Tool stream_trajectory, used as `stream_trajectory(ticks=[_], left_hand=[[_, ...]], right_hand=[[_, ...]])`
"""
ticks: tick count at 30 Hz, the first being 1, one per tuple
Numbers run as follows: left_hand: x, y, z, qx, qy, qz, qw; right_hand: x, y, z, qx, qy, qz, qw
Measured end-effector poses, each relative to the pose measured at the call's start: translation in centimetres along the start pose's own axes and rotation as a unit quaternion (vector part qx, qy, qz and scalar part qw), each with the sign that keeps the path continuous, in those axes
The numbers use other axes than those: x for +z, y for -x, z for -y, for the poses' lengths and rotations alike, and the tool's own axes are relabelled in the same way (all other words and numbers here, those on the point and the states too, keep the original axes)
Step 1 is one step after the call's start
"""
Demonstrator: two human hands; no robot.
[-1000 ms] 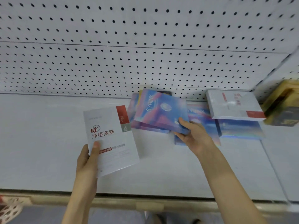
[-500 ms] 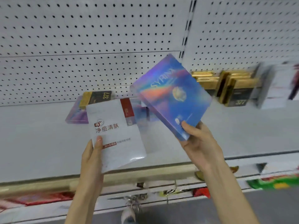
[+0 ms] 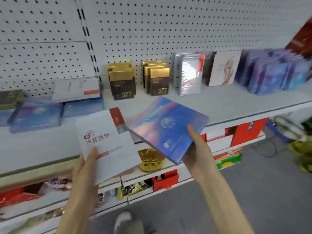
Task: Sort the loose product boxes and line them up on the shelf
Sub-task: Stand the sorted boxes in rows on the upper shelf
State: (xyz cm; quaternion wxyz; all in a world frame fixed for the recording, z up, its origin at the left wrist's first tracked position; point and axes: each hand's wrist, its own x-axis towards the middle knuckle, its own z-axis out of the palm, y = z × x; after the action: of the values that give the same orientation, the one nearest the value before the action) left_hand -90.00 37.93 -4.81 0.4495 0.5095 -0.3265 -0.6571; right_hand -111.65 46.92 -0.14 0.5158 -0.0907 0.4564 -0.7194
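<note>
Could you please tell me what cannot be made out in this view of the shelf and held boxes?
Head view:
Fingers of the left hand: hidden behind the white box with red lettering; only the thumb shows.
Lettering on the iridescent blue box in the right hand: motion-blurred.
Count of the purple-blue boxes at the shelf's right end: blurred.
Part of the dark green box: cut off by the left edge.

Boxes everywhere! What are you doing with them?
A person is sorting boxes at a shop shelf. The left hand holds a white box and the right hand holds a shiny blue box, both in front of the shelf, not yet put down. Black-and-gold boxes stand in neat rows at the back, while other blue boxes lie flat in a loose pile on the left.
</note>
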Motion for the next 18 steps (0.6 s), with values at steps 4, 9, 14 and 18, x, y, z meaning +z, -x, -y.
stream_trajectory(ticks=[4,9,14,18], left_hand=[[3.8,-0.1,0.3,-0.002,-0.024,0.041,0.999],[8.8,-2.0,0.8,-0.021,-0.023,0.064,0.997],[15.9,-5.3,2.7,-0.032,-0.019,0.127,0.991],[21.7,-9.5,3.1,-0.001,-0.042,0.171,0.984]], right_hand=[[-3.5,-1.3,2.4,-0.047,0.002,-0.035,0.998],[-7.6,-3.2,3.0,-0.038,-0.029,-0.111,0.993],[-10.6,-7.1,7.2,-0.051,-0.065,-0.16,0.984],[-11.4,-11.9,13.9,-0.105,-0.076,-0.097,0.987]])
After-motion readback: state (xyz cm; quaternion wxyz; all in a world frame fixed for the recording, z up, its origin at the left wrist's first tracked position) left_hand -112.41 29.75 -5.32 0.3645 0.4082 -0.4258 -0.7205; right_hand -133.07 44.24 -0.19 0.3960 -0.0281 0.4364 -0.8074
